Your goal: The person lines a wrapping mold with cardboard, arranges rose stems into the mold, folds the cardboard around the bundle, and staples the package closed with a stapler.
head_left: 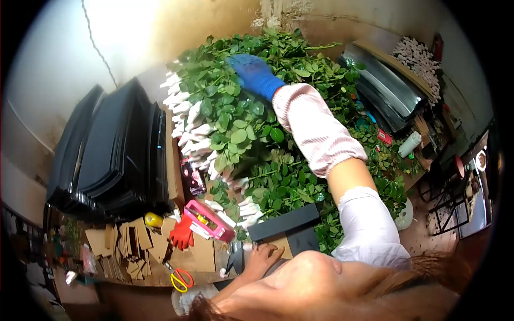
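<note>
My right hand point(252, 74), in a blue glove and a striped sleeve, reaches over a large heap of leafy green stems point(241, 117) and touches the leaves near the back. Its fingertips are blurred among the foliage, so I cannot tell whether it grips a stem. White-wrapped ends point(193, 131) of the stems point left. My left hand point(262, 260) is bare, its fingers spread on brown cardboard beside a long dark grey box piece point(284, 222) at the front edge. A pink tape dispenser point(210, 220) stands just left of that piece.
Tall stacks of black sheets point(115, 144) stand at the left. Cut cardboard pieces point(131, 246), a red glove point(182, 232), a yellow tape roll point(153, 220) and scissors point(181, 279) lie at the front left. More shiny dark sheets point(383, 85) and a white bottle point(409, 144) are at the right.
</note>
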`<action>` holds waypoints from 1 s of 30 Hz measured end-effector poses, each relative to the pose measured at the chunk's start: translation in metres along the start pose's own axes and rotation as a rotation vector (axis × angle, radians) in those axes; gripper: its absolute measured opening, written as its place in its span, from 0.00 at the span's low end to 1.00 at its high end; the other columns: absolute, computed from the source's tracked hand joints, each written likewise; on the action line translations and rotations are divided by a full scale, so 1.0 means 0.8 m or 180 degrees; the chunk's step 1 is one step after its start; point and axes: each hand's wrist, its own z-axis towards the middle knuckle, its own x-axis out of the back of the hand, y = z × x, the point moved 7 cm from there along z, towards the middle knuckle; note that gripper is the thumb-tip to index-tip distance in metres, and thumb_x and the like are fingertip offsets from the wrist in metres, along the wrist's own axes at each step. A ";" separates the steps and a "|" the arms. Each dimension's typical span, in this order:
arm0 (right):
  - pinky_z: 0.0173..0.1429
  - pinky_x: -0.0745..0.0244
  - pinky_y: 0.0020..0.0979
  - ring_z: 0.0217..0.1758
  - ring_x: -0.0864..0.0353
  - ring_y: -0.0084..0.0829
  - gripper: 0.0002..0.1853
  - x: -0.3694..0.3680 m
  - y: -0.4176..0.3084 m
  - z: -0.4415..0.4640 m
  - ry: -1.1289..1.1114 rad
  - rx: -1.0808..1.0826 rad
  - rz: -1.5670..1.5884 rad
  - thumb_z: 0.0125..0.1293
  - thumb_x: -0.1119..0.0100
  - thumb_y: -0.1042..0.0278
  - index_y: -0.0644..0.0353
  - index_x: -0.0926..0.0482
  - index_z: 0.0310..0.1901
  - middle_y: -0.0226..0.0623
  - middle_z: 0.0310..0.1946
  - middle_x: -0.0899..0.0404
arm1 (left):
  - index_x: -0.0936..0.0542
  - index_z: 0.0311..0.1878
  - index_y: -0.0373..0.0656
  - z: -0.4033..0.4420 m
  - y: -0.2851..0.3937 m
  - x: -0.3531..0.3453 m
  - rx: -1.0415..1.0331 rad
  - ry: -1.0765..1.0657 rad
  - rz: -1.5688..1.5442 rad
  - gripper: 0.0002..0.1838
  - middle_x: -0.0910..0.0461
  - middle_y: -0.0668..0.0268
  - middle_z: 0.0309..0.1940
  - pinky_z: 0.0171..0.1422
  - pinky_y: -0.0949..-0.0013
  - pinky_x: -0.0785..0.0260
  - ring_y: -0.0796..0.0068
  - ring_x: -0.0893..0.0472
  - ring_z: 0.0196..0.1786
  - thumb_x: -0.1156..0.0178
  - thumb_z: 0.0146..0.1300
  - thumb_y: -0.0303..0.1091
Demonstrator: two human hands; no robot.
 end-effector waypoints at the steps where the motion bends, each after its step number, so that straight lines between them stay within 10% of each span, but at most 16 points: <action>1: 0.83 0.47 0.42 0.81 0.41 0.44 0.48 -0.009 0.004 0.016 -0.0300 -0.0013 -0.0274 0.63 0.32 0.59 0.46 0.50 0.81 0.42 0.77 0.39 | 0.21 0.68 0.57 0.002 -0.002 0.002 0.0170 -0.0126 -0.0079 0.24 0.24 0.60 0.55 0.65 0.54 0.35 0.57 0.27 0.61 0.38 0.68 0.40; 4: 0.84 0.48 0.42 0.82 0.45 0.47 0.60 -0.052 0.012 0.035 -0.0947 0.0042 -0.0471 0.58 0.26 0.61 0.50 0.62 0.83 0.48 0.80 0.45 | 0.22 0.68 0.65 0.006 0.013 0.023 0.0317 -0.0084 -0.0324 0.24 0.25 0.61 0.57 0.69 0.56 0.35 0.55 0.28 0.63 0.38 0.69 0.43; 6: 0.76 0.35 0.43 0.75 0.31 0.49 0.45 -0.090 0.018 0.039 -0.1374 -0.0082 -0.0076 0.62 0.32 0.66 0.52 0.44 0.80 0.49 0.72 0.31 | 0.22 0.68 0.70 0.008 0.015 0.030 0.0388 -0.0210 -0.0337 0.23 0.25 0.61 0.58 0.71 0.58 0.35 0.53 0.29 0.64 0.38 0.70 0.46; 9: 0.58 0.23 0.43 0.59 0.17 0.40 0.13 -0.082 0.005 0.018 -0.0867 0.0156 -0.0860 0.72 0.43 0.68 0.51 0.16 0.56 0.40 0.56 0.17 | 0.23 0.69 0.69 0.004 0.006 0.015 0.0424 -0.0222 -0.0426 0.24 0.26 0.61 0.59 0.70 0.57 0.34 0.54 0.28 0.63 0.38 0.69 0.45; 18: 0.61 0.28 0.40 0.53 0.19 0.40 0.10 0.042 -0.066 -0.079 0.1817 0.1157 -0.0267 0.67 0.44 0.63 0.43 0.15 0.47 0.34 0.42 0.17 | 0.22 0.68 0.53 -0.002 -0.007 -0.020 -0.0327 0.0228 0.0275 0.26 0.25 0.57 0.53 0.64 0.54 0.35 0.55 0.27 0.57 0.37 0.65 0.32; 27: 0.54 0.33 0.43 0.46 0.20 0.35 0.09 -0.107 -0.070 -0.138 -0.0973 -0.0744 -0.0663 0.66 0.44 0.66 0.42 0.14 0.37 0.29 0.35 0.18 | 0.22 0.65 0.45 0.009 0.032 0.025 -0.0509 0.0212 0.0263 0.28 0.26 0.53 0.51 0.60 0.54 0.32 0.51 0.26 0.54 0.32 0.62 0.41; 30: 0.53 0.27 0.52 0.48 0.15 0.41 0.08 -0.102 -0.086 -0.222 -0.2056 -0.0196 -0.0508 0.67 0.44 0.70 0.53 0.14 0.39 0.39 0.41 0.14 | 0.23 0.65 0.45 0.008 0.034 0.030 -0.0460 0.0186 0.0255 0.29 0.26 0.54 0.51 0.63 0.51 0.35 0.51 0.27 0.54 0.32 0.62 0.42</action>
